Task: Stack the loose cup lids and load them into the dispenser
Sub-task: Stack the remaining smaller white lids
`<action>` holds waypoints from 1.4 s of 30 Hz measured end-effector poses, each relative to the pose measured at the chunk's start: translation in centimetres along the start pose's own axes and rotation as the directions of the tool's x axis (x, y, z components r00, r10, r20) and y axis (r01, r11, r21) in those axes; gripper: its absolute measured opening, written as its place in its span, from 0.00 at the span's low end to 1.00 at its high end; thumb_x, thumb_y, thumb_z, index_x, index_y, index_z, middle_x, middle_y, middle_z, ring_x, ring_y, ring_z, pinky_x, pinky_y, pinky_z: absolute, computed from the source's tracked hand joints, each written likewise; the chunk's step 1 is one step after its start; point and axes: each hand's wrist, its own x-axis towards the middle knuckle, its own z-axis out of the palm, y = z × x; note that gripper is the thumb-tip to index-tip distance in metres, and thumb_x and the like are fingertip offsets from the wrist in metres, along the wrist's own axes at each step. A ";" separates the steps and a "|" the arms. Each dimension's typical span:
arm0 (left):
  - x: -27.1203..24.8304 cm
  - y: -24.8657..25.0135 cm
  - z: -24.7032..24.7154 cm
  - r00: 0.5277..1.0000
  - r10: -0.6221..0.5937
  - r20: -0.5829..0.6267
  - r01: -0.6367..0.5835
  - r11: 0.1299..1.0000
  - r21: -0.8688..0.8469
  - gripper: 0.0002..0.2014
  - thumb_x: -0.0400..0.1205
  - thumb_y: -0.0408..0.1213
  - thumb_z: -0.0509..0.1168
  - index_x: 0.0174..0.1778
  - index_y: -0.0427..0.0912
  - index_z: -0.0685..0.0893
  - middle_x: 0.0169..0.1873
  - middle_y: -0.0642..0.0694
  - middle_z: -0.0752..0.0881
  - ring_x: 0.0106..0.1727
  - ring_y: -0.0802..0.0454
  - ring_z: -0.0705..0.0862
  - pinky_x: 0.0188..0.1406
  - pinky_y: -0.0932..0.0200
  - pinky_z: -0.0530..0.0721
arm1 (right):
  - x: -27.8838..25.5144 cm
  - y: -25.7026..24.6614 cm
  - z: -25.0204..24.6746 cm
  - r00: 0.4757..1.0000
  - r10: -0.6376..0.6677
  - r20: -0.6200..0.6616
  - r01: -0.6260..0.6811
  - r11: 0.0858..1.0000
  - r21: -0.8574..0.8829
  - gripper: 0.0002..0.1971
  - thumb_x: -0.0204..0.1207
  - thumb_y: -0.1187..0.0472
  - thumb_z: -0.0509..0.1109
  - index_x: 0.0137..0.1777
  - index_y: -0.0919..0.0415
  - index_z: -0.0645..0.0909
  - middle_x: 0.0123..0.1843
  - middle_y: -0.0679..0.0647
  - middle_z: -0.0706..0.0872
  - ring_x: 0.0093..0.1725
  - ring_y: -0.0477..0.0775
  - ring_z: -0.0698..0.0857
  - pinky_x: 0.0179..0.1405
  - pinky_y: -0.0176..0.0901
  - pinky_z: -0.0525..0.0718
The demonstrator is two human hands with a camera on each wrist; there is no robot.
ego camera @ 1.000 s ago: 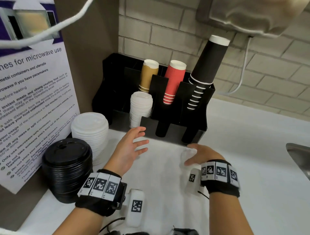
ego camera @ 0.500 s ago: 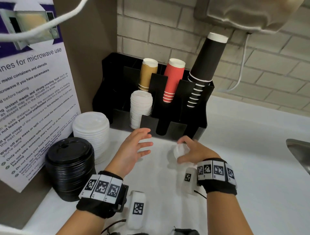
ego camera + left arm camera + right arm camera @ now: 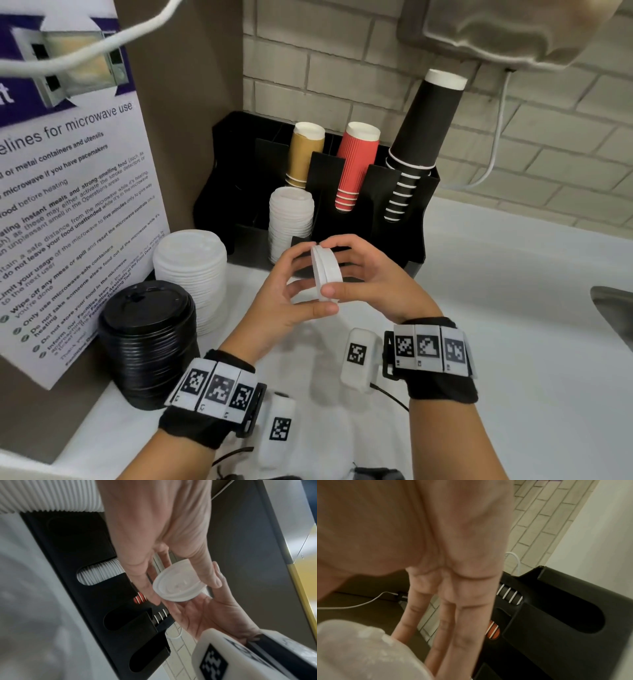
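White lids [image 3: 327,270], black dispenser [image 3: 394,219], tan cups [image 3: 305,154], ribbed red cups [image 3: 356,164], white-striped black cups [image 3: 421,137].

A second ago the right hand [image 3: 373,281] lay low on the white desk [image 3: 513,342], fingers over a small white lid [image 3: 325,270], while the left hand [image 3: 284,294] hovered open just in front of the black dispenser [image 3: 394,240]. Half a second ago the right hand had the lid pinched and barely raised. Now both hands have come up and together above the desk, and the lid stands on edge between them, held in the grip of both hands' fingers and thumbs.
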 end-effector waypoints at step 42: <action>-0.3 0.9 -0.6 0.998 0.050 -0.024 -0.050 0.999 0.018 0.37 0.59 0.45 0.83 0.64 0.71 0.80 0.63 0.59 0.85 0.64 0.50 0.85 0.50 0.56 0.88 | -0.2 -0.2 0.6 0.999 -0.019 -0.038 0.018 0.999 -0.027 0.29 0.59 0.54 0.85 0.62 0.45 0.80 0.59 0.54 0.86 0.59 0.54 0.86 0.59 0.49 0.87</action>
